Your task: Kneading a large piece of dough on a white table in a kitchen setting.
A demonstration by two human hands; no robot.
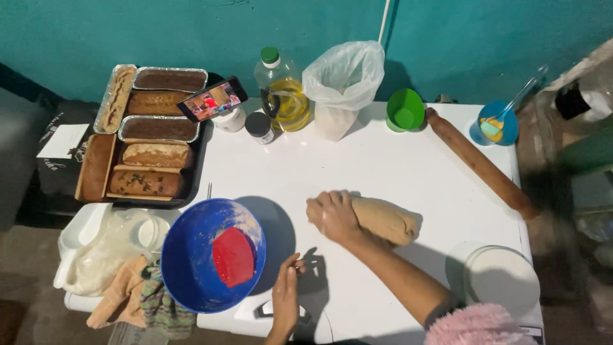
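From above I look down on a white table [396,166] against a teal wall. My right hand [332,216] is closed over the left end of a log of pale brown dough [386,219], which lies near the middle of the table, pressing down on it. My left hand [285,297] rests empty near the front edge, fingers loosely curled, just right of a big blue mixing bowl [191,255]. The bowl holds only a red scraper [233,257] and a dusting of flour, so I judge the mixing finished and the dough already gathered into one piece; it is still thick and unflattened. A long wooden rolling pin [482,165] lies untouched along the right side, well apart from the dough. At the back stand a bottle of yellow oil [284,92], a white plastic bag of flour [341,86], a green cup [405,110], two small jars and a blue cup with a spatula [495,124]. At far left a tray carries several baked loaves [156,156], some in foil pans, with a phone [212,99] propped on it. A white plate [501,278] sits at front right; cloths and a white container crowd the front left. Nothing lies between the dough and the pin.
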